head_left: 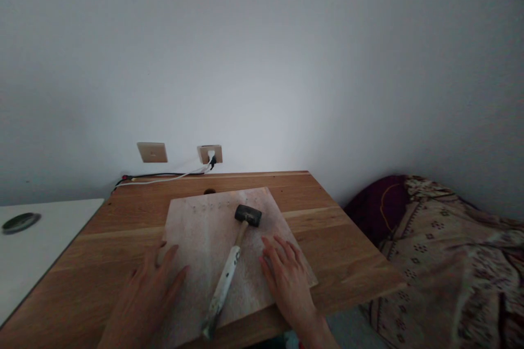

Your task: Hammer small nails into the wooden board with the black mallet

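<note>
A mallet with a black head and a worn white-painted handle lies slantwise on a pale, scuffed board. Its head points away from me, and its handle end reaches the board's near edge. My left hand rests over the board's left edge, fingers spread, holding nothing. On the other side, my right hand lies flat on the right part of the board with its fingers stretched out. Neither hand touches the mallet. A row of small marks runs along the board's far edge.
The board lies on a wooden table against a white wall. Black and white cables run along its back edge to a wall socket. A white surface adjoins at left; patterned fabric and a purple cushion lie at right.
</note>
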`<state>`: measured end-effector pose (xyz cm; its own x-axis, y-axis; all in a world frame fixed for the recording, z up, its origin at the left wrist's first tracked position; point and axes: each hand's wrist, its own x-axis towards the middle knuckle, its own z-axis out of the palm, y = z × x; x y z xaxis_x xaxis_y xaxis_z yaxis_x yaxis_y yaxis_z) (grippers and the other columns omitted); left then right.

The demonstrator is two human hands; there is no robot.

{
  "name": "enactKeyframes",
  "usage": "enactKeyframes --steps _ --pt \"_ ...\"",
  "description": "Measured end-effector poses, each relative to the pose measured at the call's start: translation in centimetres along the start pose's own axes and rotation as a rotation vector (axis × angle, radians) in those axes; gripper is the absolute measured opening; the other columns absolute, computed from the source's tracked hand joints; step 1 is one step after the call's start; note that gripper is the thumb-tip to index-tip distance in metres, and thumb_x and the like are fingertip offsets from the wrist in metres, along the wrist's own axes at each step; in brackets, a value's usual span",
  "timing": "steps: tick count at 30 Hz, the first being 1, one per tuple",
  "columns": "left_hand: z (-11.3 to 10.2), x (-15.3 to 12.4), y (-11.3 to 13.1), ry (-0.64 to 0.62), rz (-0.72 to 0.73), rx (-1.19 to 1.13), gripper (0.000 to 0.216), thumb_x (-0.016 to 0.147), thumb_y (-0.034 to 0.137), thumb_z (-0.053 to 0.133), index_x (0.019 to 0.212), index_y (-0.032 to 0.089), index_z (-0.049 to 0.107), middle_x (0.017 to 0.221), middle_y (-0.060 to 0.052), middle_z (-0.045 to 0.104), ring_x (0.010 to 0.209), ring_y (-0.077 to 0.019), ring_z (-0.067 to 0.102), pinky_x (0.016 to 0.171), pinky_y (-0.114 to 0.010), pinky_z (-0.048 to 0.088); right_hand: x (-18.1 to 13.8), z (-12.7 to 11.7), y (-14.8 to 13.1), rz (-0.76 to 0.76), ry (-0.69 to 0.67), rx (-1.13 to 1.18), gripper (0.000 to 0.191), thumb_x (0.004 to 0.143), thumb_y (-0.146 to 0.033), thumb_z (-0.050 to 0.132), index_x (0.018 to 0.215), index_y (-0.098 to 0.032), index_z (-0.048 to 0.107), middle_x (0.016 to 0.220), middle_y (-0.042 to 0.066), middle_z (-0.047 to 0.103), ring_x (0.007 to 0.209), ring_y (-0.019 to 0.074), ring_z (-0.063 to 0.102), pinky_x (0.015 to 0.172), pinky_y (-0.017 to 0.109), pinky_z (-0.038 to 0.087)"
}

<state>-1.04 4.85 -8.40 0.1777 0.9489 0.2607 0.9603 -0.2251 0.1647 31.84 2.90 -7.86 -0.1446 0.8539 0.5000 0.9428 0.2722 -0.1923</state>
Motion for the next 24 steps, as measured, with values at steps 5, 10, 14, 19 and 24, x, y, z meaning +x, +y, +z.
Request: enactKeyframes --steps 5,10,14,19,24 --pt "1.7 2.2 6.8 0.042 0.175 -0.138 0.035 0.098 0.041 0.050 0.124 0.022 0.065 0.148 -0.019 0.053 0.119 -0.0333 0.067 0.098 -0.050 0.057 -1.0 -1.0 7.5 0.086 0.082 -0.144 0.036 0.107 -0.035 0.042 0.134 -0.020 0.060 0.123 0.014 0.075 0.118 0.0321 0.066 0.101 0.051 0.048" --pt "2.7 4.8 13.2 -0.004 0.390 -0.255 0.029 0.097 0.035 0.058 0.124 0.025 0.063 0.147 -0.016 0.055 0.120 -0.0307 0.066 0.099 -0.046 0.057 -1.7 -2.2 14.6 0.205 0.080 -0.240 0.043 0.107 -0.038 0.033 0.130 -0.014 0.062 0.118 0.019 0.075 0.111 0.0343 0.069 0.096 0.052 0.049" --pt "2.6 5.7 16.6 -0.084 0.459 -0.265 0.036 0.099 0.035 0.058 0.132 0.022 0.059 0.148 -0.017 0.054 0.132 -0.0342 0.058 0.106 -0.052 0.052 -2.7 -3.4 18.6 0.249 0.075 -0.184 0.047 0.106 -0.044 0.034 0.134 -0.015 0.058 0.120 0.017 0.074 0.114 0.0324 0.069 0.097 0.050 0.051" --pt "3.2 4.6 18.6 -0.095 0.588 -0.317 0.040 0.102 0.040 0.054 0.137 0.021 0.057 0.143 -0.014 0.061 0.142 -0.0344 0.049 0.119 -0.062 0.038 -6.0 -4.9 22.6 0.412 0.129 -0.379 0.048 0.101 -0.046 0.036 0.134 -0.022 0.061 0.135 0.018 0.067 0.127 0.0385 0.061 0.097 0.056 0.052" --pt "3.8 4.0 18.9 -0.076 0.546 -0.273 0.040 0.101 0.043 0.054 0.136 0.024 0.059 0.129 -0.013 0.070 0.145 -0.0384 0.045 0.118 -0.072 0.032 -7.4 -5.0 24.4 0.406 0.012 -0.518 0.048 0.099 -0.029 0.031 0.128 -0.023 0.069 0.133 0.017 0.069 0.131 0.0440 0.058 0.096 0.067 0.049"
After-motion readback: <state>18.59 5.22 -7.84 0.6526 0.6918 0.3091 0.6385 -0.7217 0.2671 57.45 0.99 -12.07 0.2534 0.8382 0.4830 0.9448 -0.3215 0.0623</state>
